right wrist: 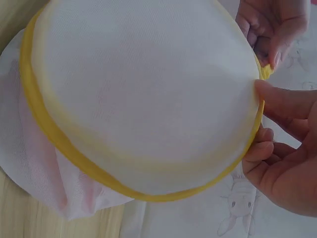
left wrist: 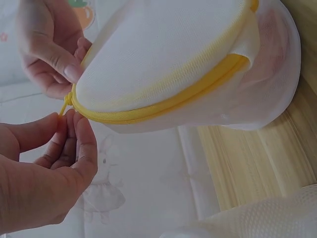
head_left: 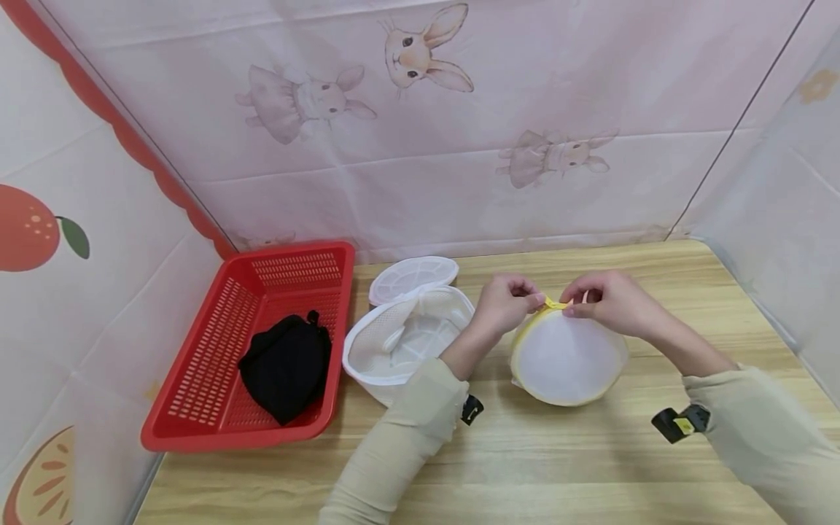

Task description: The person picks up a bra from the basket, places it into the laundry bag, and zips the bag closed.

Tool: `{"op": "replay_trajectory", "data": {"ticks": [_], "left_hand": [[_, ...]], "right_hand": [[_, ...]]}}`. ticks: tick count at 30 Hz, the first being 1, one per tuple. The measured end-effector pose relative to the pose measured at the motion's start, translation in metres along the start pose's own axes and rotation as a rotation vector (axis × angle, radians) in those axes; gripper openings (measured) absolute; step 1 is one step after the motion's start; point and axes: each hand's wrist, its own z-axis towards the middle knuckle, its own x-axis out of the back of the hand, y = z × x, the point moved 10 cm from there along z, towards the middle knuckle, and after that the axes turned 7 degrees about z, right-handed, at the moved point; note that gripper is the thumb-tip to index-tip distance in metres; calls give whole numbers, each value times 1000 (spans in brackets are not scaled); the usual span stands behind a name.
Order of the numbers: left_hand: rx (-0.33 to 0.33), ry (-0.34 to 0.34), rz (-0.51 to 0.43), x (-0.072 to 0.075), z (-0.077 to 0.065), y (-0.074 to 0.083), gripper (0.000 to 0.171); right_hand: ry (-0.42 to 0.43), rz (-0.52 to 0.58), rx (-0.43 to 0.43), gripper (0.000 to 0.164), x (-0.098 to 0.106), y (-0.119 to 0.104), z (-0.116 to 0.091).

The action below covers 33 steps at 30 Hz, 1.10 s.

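Observation:
A white mesh laundry bag [head_left: 569,359] with a yellow zipper [left wrist: 163,110] stands on the table, right of centre. At the back of its rim, my left hand [head_left: 504,302] pinches the yellow zipper pull [left wrist: 64,104] between thumb and fingers. Just beside it, my right hand [head_left: 612,302] grips the edge of the bag's round top with thumb and fingertips, as the right wrist view shows. Something pinkish shows faintly through the mesh side [left wrist: 270,57]; its kind cannot be made out.
Left of my left forearm, a second white mesh bag [head_left: 375,364] lies open, its lid [head_left: 413,279] folded back. A red plastic basket [head_left: 262,440] at the left holds a black fabric item [head_left: 286,370]. Printed cloth walls [head_left: 426,197] border the wooden table [head_left: 545,467].

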Motion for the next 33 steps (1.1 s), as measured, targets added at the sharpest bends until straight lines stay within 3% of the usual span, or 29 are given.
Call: {"op": "replay_trajectory", "data": {"ticks": [7, 17, 25, 33], "left_hand": [[10, 20, 29, -1, -1, 0, 11], [87, 138, 37, 5, -2, -7, 12], [152, 139, -39, 10, 0, -22, 9], [183, 109, -196, 16, 3, -38, 7]], "right_hand": [[18, -25, -8, 6, 0, -3, -1], [61, 1, -48, 3, 5, -2, -3], [74, -10, -84, 3, 12, 6, -6], [75, 119, -191, 11, 23, 29, -16]]}}
